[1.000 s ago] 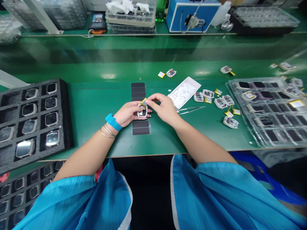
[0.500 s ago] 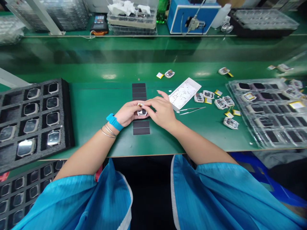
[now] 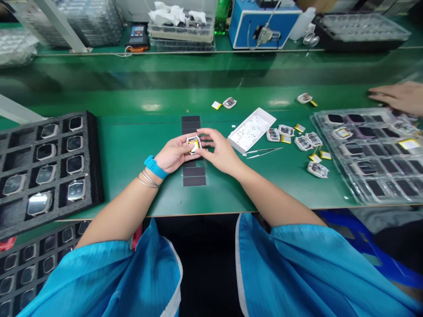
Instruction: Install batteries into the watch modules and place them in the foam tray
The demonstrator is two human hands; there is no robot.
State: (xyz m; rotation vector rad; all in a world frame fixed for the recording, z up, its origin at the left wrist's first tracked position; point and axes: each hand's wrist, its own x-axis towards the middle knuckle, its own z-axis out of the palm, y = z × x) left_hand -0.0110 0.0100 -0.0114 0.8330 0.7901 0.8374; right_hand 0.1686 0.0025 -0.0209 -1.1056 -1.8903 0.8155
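Note:
An open smartwatch case (image 3: 190, 140) with a white rim lies between my hands, above a strip of dark pads (image 3: 194, 176). Inside it sits a yellow-edged battery (image 3: 193, 149). My left hand (image 3: 174, 153), wearing a blue wristband, is closed on the case from the left, its thumb over the battery. From the right my right hand (image 3: 220, 152) grips the case's edge, thumb low and fingers curved behind it. Tweezers (image 3: 264, 152) and a white box of small parts (image 3: 253, 130) lie to the right of my right hand.
Several opened watch cases with batteries (image 3: 303, 142) lie to the right. Clear plastic trays (image 3: 343, 171) stand at the far right, a co-worker's hand (image 3: 399, 97) above them. A foam tray of watches (image 3: 94, 176) is on the left. A shelf edge (image 3: 185, 52) crosses the back.
The battery now lies flat in the case, where the dark inside and the battery's edge showed before. My right fingers have shifted to the case's right side. A co-worker's hand has appeared at upper right.

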